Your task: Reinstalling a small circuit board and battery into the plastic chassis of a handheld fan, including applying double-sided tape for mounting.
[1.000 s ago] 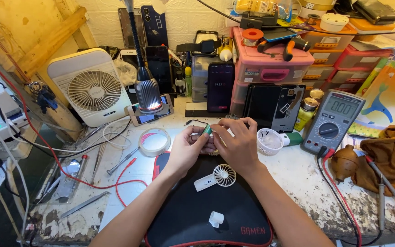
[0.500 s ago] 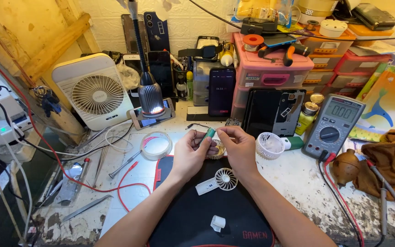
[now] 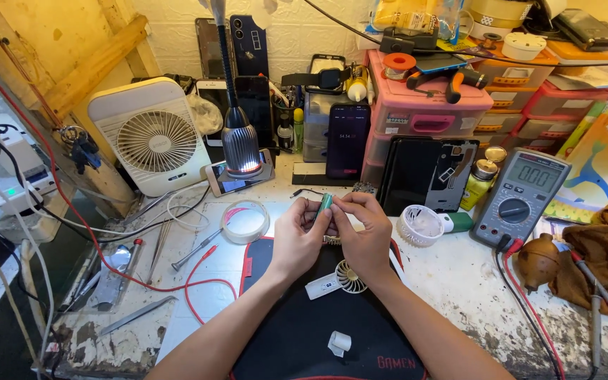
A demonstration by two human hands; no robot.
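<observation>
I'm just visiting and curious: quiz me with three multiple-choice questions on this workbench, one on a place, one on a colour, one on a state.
1. Where does the grey multimeter lie?
A. right of the hands
B. left of the white box fan
C. on the black mat

2. What colour is the small cylinder pinched between the left hand and right hand?
A. red
B. green
C. yellow

3. How is the gooseneck lamp?
A. lit
B. dark
C. tipped over

Answers: 1 A, it sits at the bench's right side. 2 B, its visible end is green. 3 A, its head glows above a phone.
</observation>
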